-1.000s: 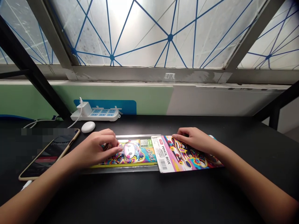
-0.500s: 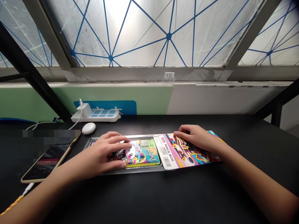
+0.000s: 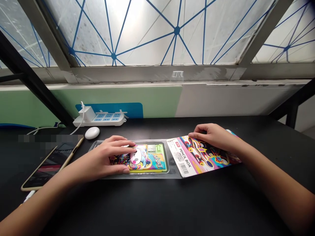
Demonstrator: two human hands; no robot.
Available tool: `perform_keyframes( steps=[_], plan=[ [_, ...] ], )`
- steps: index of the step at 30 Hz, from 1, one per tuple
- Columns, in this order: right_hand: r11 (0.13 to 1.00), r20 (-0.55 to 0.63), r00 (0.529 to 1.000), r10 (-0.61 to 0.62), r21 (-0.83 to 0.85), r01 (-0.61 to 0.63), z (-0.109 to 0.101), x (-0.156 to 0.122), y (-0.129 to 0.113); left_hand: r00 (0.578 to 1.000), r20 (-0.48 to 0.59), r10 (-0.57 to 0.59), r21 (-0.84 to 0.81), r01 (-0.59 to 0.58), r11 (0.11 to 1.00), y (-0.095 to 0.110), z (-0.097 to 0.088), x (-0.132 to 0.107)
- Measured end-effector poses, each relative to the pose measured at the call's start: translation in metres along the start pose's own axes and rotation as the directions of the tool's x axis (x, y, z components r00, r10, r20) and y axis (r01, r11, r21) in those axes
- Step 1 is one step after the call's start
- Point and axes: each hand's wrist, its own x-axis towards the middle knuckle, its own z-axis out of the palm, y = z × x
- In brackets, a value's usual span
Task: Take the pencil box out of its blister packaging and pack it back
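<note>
Pencil box (image 3: 154, 160) lies in a clear plastic tray (image 3: 175, 165) on the black worktop (image 3: 157, 206), the left hand (image 3: 114, 158), fingers apart, over its left end. Rightward, the right hand (image 3: 216, 137) rests curled on the printed card (image 3: 197, 155); whether it grips is unclear. Beyond lies a white power strip (image 3: 105, 122).

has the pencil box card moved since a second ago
Yes, the card has shifted right in the view, farther from the power strip.
</note>
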Motion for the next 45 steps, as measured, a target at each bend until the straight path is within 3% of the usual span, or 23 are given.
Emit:
perform_keyframes(
  steps=[8, 17, 21, 23, 26, 29, 34, 40, 45],
  plan=[
    [0.998, 0.022, 1.000, 0.013, 0.057, -0.014, 0.010, -0.004, -0.013, 0.999, -0.030, -0.029, -0.032, 0.028, 0.999, 0.005, 0.003, 0.001],
    [0.994, 0.057, 0.995, -0.085, 0.072, 0.080, 0.046, -0.021, -0.045, 0.999, -0.029, -0.015, -0.127, 0.012, 0.992, 0.036, 0.013, 0.010],
    [0.988, 0.132, 0.987, -0.096, 0.133, 0.079, 0.048, -0.024, -0.048, 0.988, -0.143, -0.065, -0.244, 0.028, 0.969, 0.040, 0.012, 0.007],
    [0.982, 0.201, 0.976, -0.078, 0.182, 0.040, 0.043, -0.022, -0.043, 0.951, -0.277, -0.138, -0.319, 0.044, 0.947, 0.034, 0.007, 0.004],
    [0.967, 0.291, 0.955, -0.052, 0.252, -0.024, 0.030, -0.019, -0.034, 0.835, -0.467, -0.293, -0.451, 0.060, 0.891, 0.018, 0.002, 0.003],
    [0.947, 0.365, 0.928, -0.074, 0.318, -0.050, 0.018, -0.017, -0.025, 0.740, -0.518, -0.429, -0.637, 0.000, 0.771, 0.003, 0.006, 0.006],
    [0.949, 0.408, 0.909, -0.089, 0.312, -0.047, 0.011, -0.014, -0.016, 0.718, -0.468, -0.516, -0.813, -0.120, 0.570, 0.003, 0.029, 0.016],
    [0.961, 0.387, 0.920, -0.054, 0.272, -0.058, 0.018, -0.011, -0.019, 0.653, -0.534, -0.536, -0.826, -0.269, 0.495, 0.011, 0.038, 0.020],
    [0.981, 0.398, 0.916, -0.055, 0.193, -0.025, 0.028, -0.005, -0.052, 0.628, -0.538, -0.562, -0.836, -0.312, 0.451, 0.009, 0.035, 0.020]
  ],
)
